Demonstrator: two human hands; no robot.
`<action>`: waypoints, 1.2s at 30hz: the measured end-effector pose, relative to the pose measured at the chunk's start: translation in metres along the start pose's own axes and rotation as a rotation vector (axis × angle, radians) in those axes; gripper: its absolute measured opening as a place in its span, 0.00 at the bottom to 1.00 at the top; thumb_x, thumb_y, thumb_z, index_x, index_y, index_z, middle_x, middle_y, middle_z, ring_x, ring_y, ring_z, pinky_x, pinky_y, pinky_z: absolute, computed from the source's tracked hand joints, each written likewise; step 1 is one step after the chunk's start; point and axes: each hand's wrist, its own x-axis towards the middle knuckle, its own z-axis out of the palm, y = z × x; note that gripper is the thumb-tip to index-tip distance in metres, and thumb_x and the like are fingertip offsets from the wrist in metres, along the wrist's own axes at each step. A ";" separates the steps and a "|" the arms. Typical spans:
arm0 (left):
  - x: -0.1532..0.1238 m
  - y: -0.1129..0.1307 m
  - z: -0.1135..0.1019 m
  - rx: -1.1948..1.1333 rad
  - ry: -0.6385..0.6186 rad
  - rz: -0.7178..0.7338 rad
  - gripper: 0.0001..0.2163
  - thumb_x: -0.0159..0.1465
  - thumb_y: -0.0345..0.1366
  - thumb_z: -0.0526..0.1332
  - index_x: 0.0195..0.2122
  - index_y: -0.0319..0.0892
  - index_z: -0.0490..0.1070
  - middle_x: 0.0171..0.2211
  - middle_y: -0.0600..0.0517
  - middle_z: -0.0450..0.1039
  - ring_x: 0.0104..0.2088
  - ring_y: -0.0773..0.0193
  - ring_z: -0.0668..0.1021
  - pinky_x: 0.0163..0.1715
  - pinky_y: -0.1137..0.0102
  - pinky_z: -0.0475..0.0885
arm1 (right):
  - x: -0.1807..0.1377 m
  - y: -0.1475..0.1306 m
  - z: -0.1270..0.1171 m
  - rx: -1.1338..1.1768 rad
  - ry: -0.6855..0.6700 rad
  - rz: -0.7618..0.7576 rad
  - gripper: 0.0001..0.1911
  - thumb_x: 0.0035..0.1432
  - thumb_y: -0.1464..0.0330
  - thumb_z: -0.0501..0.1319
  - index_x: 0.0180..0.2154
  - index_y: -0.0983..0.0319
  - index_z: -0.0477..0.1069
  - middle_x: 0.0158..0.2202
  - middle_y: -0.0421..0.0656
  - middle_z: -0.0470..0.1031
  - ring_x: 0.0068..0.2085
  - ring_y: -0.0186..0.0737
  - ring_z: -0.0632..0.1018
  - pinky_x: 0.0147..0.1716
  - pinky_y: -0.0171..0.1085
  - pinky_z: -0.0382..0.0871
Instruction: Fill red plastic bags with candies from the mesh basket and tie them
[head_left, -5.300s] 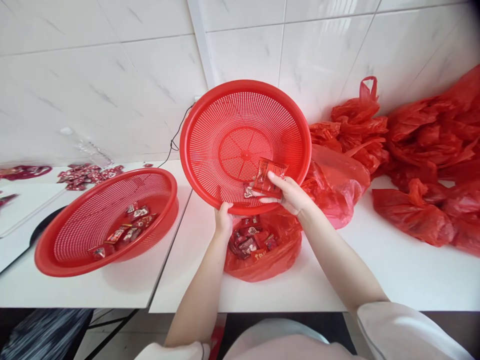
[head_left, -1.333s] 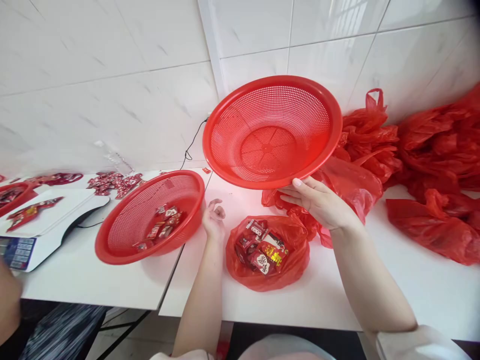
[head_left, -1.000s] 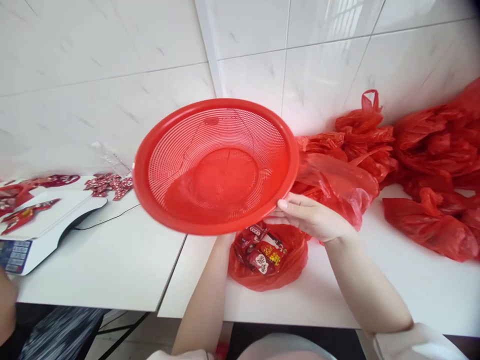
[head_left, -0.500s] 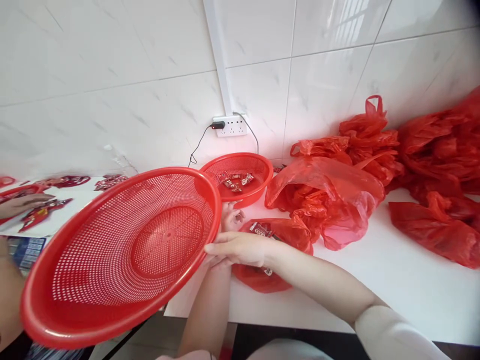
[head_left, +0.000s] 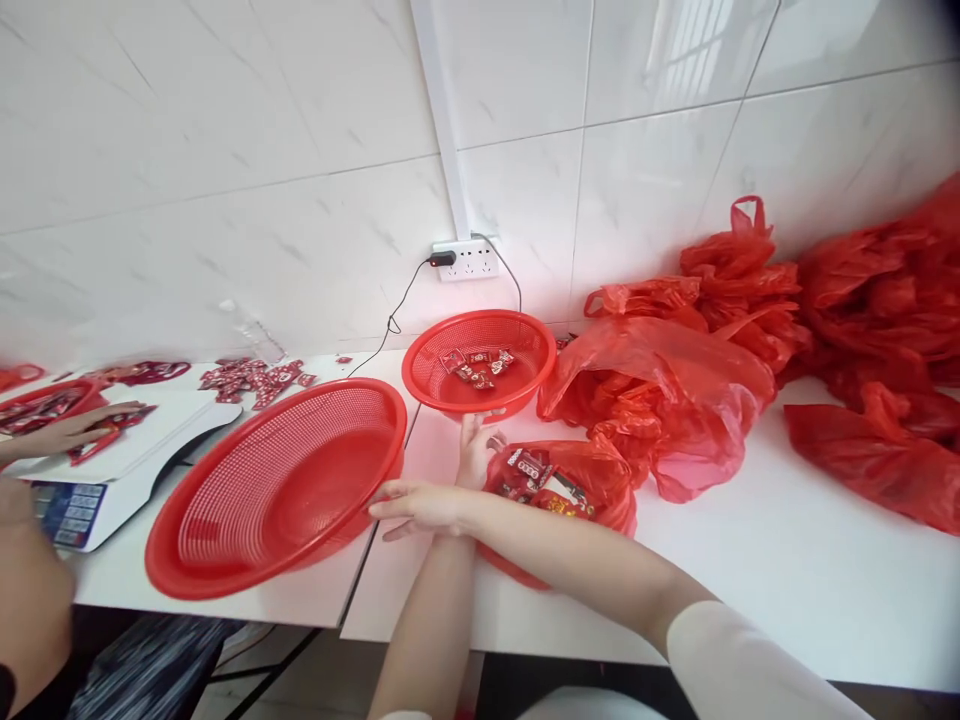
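Right hand point(head_left: 420, 507): points left; thumb and fingers parted, nearly straight.
Right forearm point(head_left: 581, 555): enters from right of that hand; crosses above left forearm point(head_left: 431, 620), contact not determinable.
Left hand point(head_left: 474, 455): beyond right hand, to its right; fingers raised, loosely curled.
Left forearm: rises from the near side.

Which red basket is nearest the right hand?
The large basket between the scale and the right hand. The basket below the socket and the far-left basket are farther off; both hold packets.
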 end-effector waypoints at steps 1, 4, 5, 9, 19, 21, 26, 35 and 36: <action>0.001 -0.002 0.000 0.029 -0.004 0.004 0.11 0.53 0.34 0.57 0.39 0.43 0.66 0.44 0.47 0.76 0.22 0.71 0.74 0.21 0.74 0.68 | -0.003 0.001 -0.003 -0.007 0.027 -0.037 0.16 0.52 0.64 0.70 0.42 0.60 0.72 0.54 0.45 0.71 0.58 0.41 0.71 0.55 0.42 0.66; 0.007 -0.004 -0.003 0.140 0.001 0.000 0.11 0.53 0.34 0.55 0.38 0.42 0.65 0.43 0.47 0.75 0.24 0.69 0.75 0.24 0.73 0.69 | -0.031 -0.004 -0.014 -0.143 0.070 -0.155 0.17 0.57 0.65 0.65 0.49 0.58 0.71 0.58 0.44 0.68 0.60 0.40 0.68 0.56 0.41 0.65; 0.010 -0.002 -0.005 0.181 0.001 -0.007 0.11 0.53 0.34 0.54 0.38 0.42 0.66 0.42 0.47 0.75 0.26 0.67 0.76 0.25 0.72 0.70 | -0.047 -0.008 -0.019 -0.237 0.067 -0.211 0.16 0.59 0.65 0.63 0.49 0.58 0.71 0.57 0.45 0.69 0.60 0.40 0.69 0.56 0.41 0.65; 0.005 0.013 -0.019 0.384 -0.037 -0.040 0.10 0.53 0.35 0.60 0.37 0.41 0.70 0.38 0.45 0.75 0.39 0.57 0.78 0.38 0.63 0.73 | -0.128 -0.023 -0.042 -0.801 0.203 -0.490 0.09 0.63 0.66 0.59 0.45 0.59 0.74 0.47 0.43 0.77 0.49 0.40 0.76 0.54 0.42 0.66; -0.118 0.030 -0.026 1.203 0.071 -0.023 0.34 0.59 0.56 0.58 0.59 0.37 0.57 0.54 0.36 0.67 0.53 0.44 0.72 0.42 0.58 0.70 | -0.241 0.039 -0.126 -1.212 1.270 -0.461 0.21 0.60 0.59 0.60 0.51 0.62 0.63 0.47 0.52 0.67 0.41 0.47 0.74 0.40 0.46 0.71; -0.129 0.027 -0.031 1.213 0.086 -0.128 0.28 0.61 0.53 0.57 0.56 0.38 0.59 0.48 0.39 0.72 0.49 0.47 0.75 0.38 0.60 0.70 | -0.249 0.048 -0.134 -1.214 1.232 -0.331 0.16 0.61 0.58 0.58 0.45 0.62 0.67 0.42 0.50 0.70 0.38 0.46 0.74 0.37 0.45 0.70; -0.128 0.027 -0.048 1.088 -0.054 -0.302 0.17 0.65 0.54 0.50 0.37 0.46 0.67 0.34 0.49 0.77 0.37 0.53 0.78 0.34 0.64 0.67 | -0.265 0.035 -0.139 -0.959 0.985 -0.286 0.16 0.63 0.56 0.54 0.32 0.60 0.69 0.29 0.42 0.71 0.31 0.40 0.72 0.33 0.40 0.68; -0.114 0.008 -0.053 0.829 -0.029 -0.190 0.18 0.67 0.49 0.46 0.31 0.47 0.70 0.30 0.49 0.77 0.35 0.54 0.77 0.35 0.65 0.66 | -0.266 0.010 -0.119 -0.402 0.779 -0.430 0.18 0.56 0.52 0.63 0.35 0.61 0.72 0.35 0.43 0.77 0.36 0.39 0.78 0.41 0.40 0.74; -0.114 0.007 -0.052 0.809 -0.039 -0.170 0.18 0.67 0.48 0.46 0.31 0.47 0.70 0.29 0.49 0.77 0.34 0.54 0.77 0.35 0.66 0.66 | -0.265 0.012 -0.119 -0.342 0.788 -0.432 0.18 0.56 0.52 0.64 0.35 0.61 0.70 0.36 0.44 0.77 0.36 0.39 0.78 0.40 0.40 0.75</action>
